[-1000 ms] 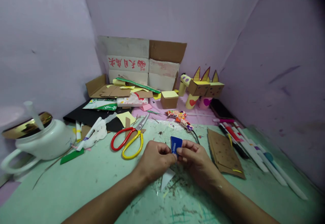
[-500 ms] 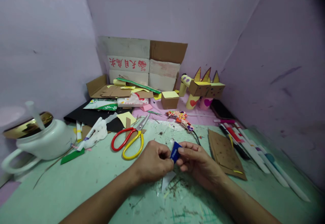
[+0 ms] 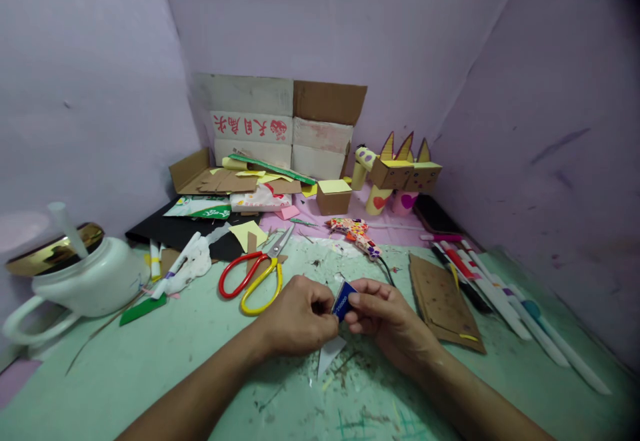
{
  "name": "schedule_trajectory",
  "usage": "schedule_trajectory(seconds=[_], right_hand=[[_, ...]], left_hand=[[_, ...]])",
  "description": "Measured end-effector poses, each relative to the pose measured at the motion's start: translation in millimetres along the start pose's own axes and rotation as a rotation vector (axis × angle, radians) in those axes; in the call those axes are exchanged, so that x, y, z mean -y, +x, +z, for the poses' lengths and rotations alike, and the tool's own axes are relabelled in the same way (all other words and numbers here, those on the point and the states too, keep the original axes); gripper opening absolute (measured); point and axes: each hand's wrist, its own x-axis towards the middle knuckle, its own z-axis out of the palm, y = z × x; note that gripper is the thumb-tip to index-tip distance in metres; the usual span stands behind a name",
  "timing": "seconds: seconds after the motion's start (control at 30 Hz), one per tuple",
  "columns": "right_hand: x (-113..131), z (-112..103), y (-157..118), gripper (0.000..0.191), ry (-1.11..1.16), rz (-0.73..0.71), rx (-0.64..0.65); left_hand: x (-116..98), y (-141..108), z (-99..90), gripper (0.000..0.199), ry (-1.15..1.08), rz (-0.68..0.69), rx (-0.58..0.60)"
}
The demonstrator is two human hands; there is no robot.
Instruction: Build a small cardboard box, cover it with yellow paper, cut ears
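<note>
Between my two hands is a small dark blue card piece [image 3: 343, 301] with pale printed digits and a light edge, tilted upright. My left hand [image 3: 304, 314] is closed, its thumb and finger pinching the piece's lower left side. My right hand [image 3: 377, 311] grips the right side, thumb in front and fingers behind. Below them a white pointed scrap [image 3: 331, 355] lies on the table, partly hidden by the left hand. Scissors [image 3: 260, 271] with one red and one yellow handle lie spread just beyond my left hand.
At left stands a white teapot-like jug [image 3: 95, 277]. Cardboard animal figures [image 3: 395, 175], a small brown box [image 3: 334, 199] and a flower-patterned glue gun [image 3: 357, 234] are at the back. Brown cardboard [image 3: 443, 301] and several markers [image 3: 500, 304] lie right.
The blue card piece has turned and shifted slightly left between my fingers. Both hands keep their grip, and the surroundings are otherwise unchanged.
</note>
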Motion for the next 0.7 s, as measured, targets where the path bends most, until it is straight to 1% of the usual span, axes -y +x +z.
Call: schedule_trajectory(seconds=[0.17, 0.37, 0.47, 0.57, 0.7], right_hand=[[0.9, 0.7, 0.1, 0.031, 0.003, 0.016, 0.000], [0.3, -3.8, 1.1, 0.030, -0.046, 0.038, 0.042], [0.1, -4.4, 1.1, 0.031, -0.051, 0.029, 0.037], [0.6, -4.1, 1.7, 0.033, -0.038, -0.006, 0.010], [2.1, -5.7, 3.2, 0.032, -0.016, -0.041, -0.027]], left_hand=[[-0.4, -0.7, -0.2, 0.016, 0.054, 0.047, -0.004], [4.0, 0.5, 0.2, 0.016, 0.107, 0.072, -0.029], [6.5, 1.3, 0.3, 0.017, 0.106, 0.077, -0.026], [5.9, 2.4, 1.1, 0.015, 0.102, 0.057, -0.041], [0.0, 1.0, -0.5, 0.014, 0.115, -0.005, -0.056]])
